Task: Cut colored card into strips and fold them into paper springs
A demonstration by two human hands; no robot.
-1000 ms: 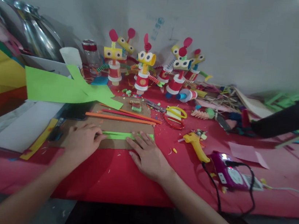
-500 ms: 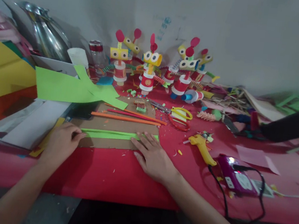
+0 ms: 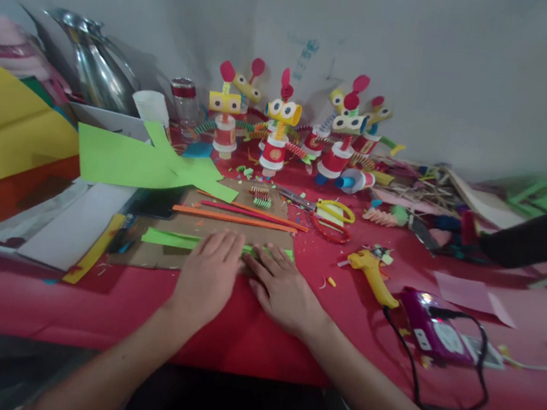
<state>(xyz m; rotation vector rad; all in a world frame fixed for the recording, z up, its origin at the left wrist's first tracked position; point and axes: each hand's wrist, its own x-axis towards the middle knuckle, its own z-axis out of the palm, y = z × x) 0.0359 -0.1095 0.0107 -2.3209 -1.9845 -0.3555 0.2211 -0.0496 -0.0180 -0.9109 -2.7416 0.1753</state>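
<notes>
A folded strip of green paper (image 3: pixel 171 238) lies lengthwise across a sheet of brown cardboard (image 3: pixel 146 255). My left hand (image 3: pixel 210 276) rests flat on the middle of the strip, its fingers stretched out. Beside it, my right hand (image 3: pixel 285 287) lies flat with spread fingers over the strip's right part; the tips of both hands nearly meet. Just beyond the strip, orange paper strips (image 3: pixel 236 219) and a red paper strip (image 3: pixel 247 211) are on the cardboard. Behind those sits a small accordion-folded paper piece (image 3: pixel 260 197).
Scissors (image 3: pixel 332 216), a yellow glue gun (image 3: pixel 372 277) and a purple power box (image 3: pixel 433 327) with cords lie to the right. Several paper-cup figures (image 3: pixel 274 151) stand at the back. On the left are a large green paper sheet (image 3: pixel 128 159) and a white box (image 3: pixel 74 226).
My left hand has let go of the strip's left end and moved right to lie flat on its middle. My right hand stays in place on the strip.
</notes>
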